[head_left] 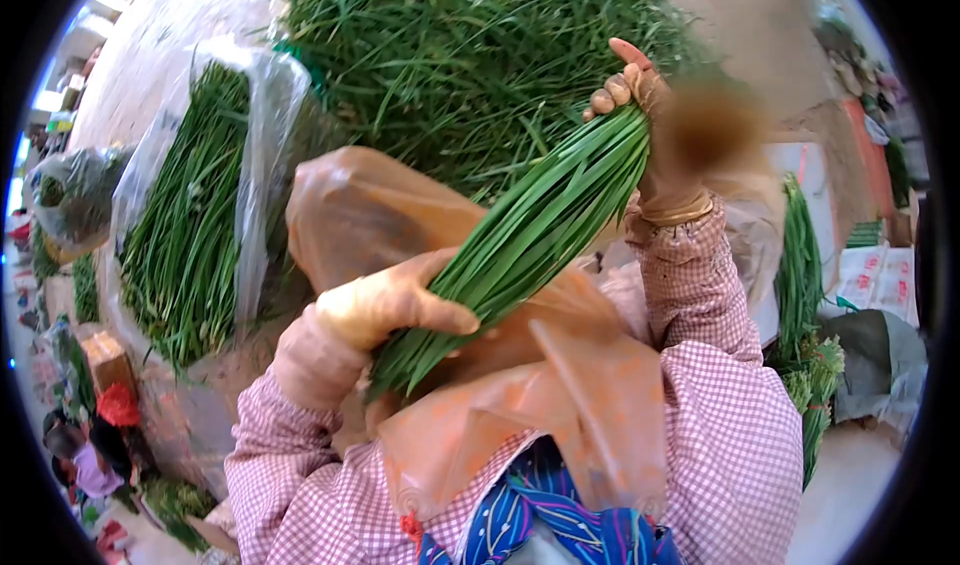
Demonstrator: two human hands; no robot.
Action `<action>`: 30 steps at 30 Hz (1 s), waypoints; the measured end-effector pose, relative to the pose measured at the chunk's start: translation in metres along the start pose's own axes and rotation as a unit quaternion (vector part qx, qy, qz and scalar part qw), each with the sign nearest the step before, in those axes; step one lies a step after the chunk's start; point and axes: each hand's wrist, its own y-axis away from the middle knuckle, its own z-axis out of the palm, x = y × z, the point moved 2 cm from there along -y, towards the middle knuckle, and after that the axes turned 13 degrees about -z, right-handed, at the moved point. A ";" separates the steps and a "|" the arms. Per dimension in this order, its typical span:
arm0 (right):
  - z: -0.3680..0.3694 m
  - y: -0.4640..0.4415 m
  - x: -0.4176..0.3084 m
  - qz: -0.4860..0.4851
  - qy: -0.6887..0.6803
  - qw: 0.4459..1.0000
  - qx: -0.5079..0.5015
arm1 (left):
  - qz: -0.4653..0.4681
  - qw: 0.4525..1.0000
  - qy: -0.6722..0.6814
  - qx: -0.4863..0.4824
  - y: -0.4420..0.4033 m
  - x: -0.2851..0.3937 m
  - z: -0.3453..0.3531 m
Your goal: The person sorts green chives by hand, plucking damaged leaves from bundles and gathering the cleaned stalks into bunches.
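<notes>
Bundle of slender green leaves [550, 220] is pinched by the yellow-gloved left hand [395, 300] and clasped by the part-blurred right hand [658, 130]; bruising is best limited by light pressure.

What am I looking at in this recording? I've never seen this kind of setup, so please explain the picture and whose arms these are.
There is no robot here. The arms, in checked sleeves, belong to the person wearing the camera on their head. It looks forward and down, so their body is at the bottom; the dark round border frames this single view.

The left hand and right hand hold a bunch of long green leaves between them, slanting across the picture. Beyond lies a loose green heap; what it rests on is hard to tell. To the left, a clear plastic bag holds more long leaves.
</notes>
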 end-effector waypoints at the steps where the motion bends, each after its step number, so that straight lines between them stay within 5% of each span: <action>1: -0.010 -0.006 -0.013 -0.027 0.022 0.999 -0.004 | 0.005 0.999 -0.016 0.033 0.001 0.002 0.002; 6: -0.054 -0.027 -0.077 -0.111 0.117 0.985 0.058 | -0.045 0.996 -0.053 0.058 0.022 0.011 -0.019; 9: -0.057 -0.022 -0.106 -0.167 0.138 0.972 0.089 | 0.001 0.966 -0.151 0.211 0.036 0.025 -0.027; 12: -0.055 -0.015 -0.109 -0.190 0.148 0.965 0.103 | 0.194 0.899 -0.167 0.356 0.035 0.031 -0.044; 16: -0.056 -0.011 -0.101 -0.196 0.129 0.962 0.139 | 0.275 0.830 -0.215 0.436 0.025 0.062 -0.029; 18: -0.046 -0.006 -0.098 -0.210 0.109 0.963 0.133 | 0.364 0.747 -0.278 0.482 0.015 0.080 -0.014; 20: -0.031 -0.002 -0.091 -0.226 0.096 0.962 0.124 | 0.384 0.734 -0.311 0.467 -0.004 0.096 0.007; 22: -0.016 0.001 -0.081 -0.192 0.258 0.935 0.152 | 0.434 0.708 -0.383 0.405 -0.033 0.113 0.027; 25: 0.030 0.015 -0.056 -0.182 0.185 0.952 0.165 | 0.418 0.694 -0.488 0.325 -0.088 0.119 0.059; 26: 0.037 0.017 -0.051 -0.223 0.345 0.900 0.145 | 0.407 0.699 -0.511 0.291 -0.105 0.119 0.067; 28: 0.038 0.013 -0.041 -0.191 0.207 0.935 0.215 | 0.449 0.726 -0.423 0.305 -0.128 0.108 0.065; 30: 0.038 0.022 -0.048 -0.155 0.139 0.952 0.223 | 0.519 0.675 -0.405 0.334 -0.138 0.104 0.074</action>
